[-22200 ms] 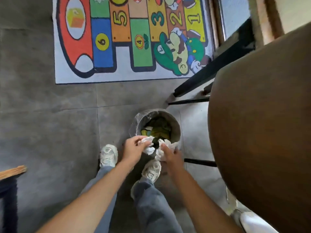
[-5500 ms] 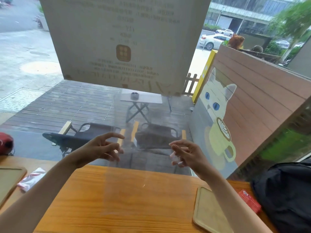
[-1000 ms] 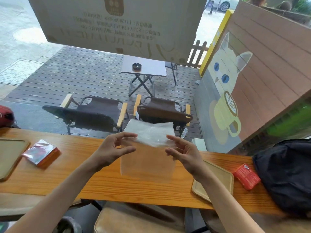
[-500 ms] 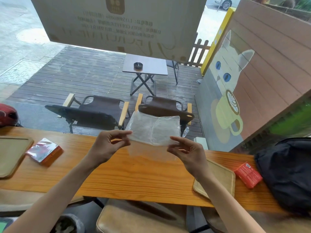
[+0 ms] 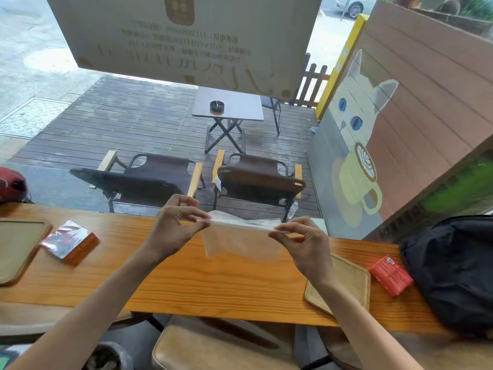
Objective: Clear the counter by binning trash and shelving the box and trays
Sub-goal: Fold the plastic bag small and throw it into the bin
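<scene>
Spanning the view beneath the fingers, the wooden counter (image 5: 202,284) carries a tray (image 5: 18,249) and a foil-wrapped box (image 5: 70,241) well out to the left of the left hand (image 5: 173,231), and another tray (image 5: 352,281) just below the right hand (image 5: 306,244) with a small red box (image 5: 390,275) beyond it. Both hands pinch the top edge of a clear plastic bag (image 5: 241,241), thumb against forefinger, so it hangs taut between them above the counter. To do this step well, I judge they should hold both corners, gather the film into a wad, and drop it in the bin (image 5: 110,356), low to the left of the fingers.
</scene>
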